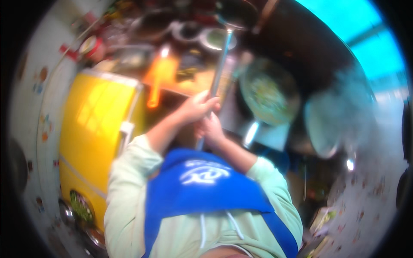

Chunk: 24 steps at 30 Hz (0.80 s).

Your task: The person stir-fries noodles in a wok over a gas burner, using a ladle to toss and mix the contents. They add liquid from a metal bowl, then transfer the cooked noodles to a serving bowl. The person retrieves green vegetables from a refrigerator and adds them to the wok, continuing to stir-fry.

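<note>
My left hand (pixel 201 104) and my right hand (pixel 210 129) are close together on the long metal handle (pixel 219 74) of a ladle or skimmer, the left one farther up it. The dark, round head (pixel 237 14) of this tool is at the top of the view, beside two pale bowls. To the right of my hands, a round wok or pan (pixel 269 93) with a shiny handle holds a mix of green and pale food. Motion blur hides the finer detail of the fingers and the food.
A yellow cabinet or fridge (pixel 96 113) stands at the left. Behind my hands are an orange-handled utensil (pixel 155 93), a bowl with green contents (pixel 216 38) and a red-rimmed container (pixel 92 48). Steam or smoke rises by a large pale pan (pixel 322 125) at the right.
</note>
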Available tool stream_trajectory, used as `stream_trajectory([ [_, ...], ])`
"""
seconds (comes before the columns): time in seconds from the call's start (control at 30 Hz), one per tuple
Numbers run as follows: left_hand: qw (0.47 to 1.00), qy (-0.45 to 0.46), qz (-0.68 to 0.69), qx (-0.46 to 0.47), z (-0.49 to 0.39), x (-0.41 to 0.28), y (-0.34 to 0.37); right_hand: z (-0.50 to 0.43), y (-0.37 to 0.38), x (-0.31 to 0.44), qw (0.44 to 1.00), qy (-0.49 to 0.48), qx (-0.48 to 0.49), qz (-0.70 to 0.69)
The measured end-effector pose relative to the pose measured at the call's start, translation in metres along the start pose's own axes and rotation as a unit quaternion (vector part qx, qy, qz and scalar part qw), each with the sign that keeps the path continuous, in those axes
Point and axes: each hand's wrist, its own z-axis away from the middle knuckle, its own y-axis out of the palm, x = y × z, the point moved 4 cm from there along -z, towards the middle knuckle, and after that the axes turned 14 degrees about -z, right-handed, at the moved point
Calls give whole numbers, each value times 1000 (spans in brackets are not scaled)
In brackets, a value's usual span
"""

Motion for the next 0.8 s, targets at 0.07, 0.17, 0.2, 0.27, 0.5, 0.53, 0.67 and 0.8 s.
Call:
stream_trajectory([
  [0.07, 997, 7, 36, -62, 14, 2, -38, -30, 28, -17, 993, 28, 45, 108],
  [0.17, 978, 28, 139, -155, 50, 36, -113, -78, 70, -46, 932, 65, 230, 273],
  [0.2, 970, 57, 149, -182, 64, 47, -145, -98, 75, -49, 916, 125, 258, 279],
  [0.27, 962, 65, 153, -216, 102, 79, -202, -166, 84, -61, 837, 58, 244, 487],
  [0.5, 925, -30, 183, -333, 219, 174, -285, -367, 99, -87, 818, -91, 61, 564],
  [0.53, 916, -53, 205, -342, 224, 183, -289, -379, 100, -77, 824, -135, 65, 547],
  [0.67, 908, -60, 234, -344, 222, 200, -301, -395, 100, -32, 808, -282, 12, 517],
  [0.8, 909, -69, 230, -340, 212, 204, -307, -377, 79, -22, 768, -237, 8, 595],
])
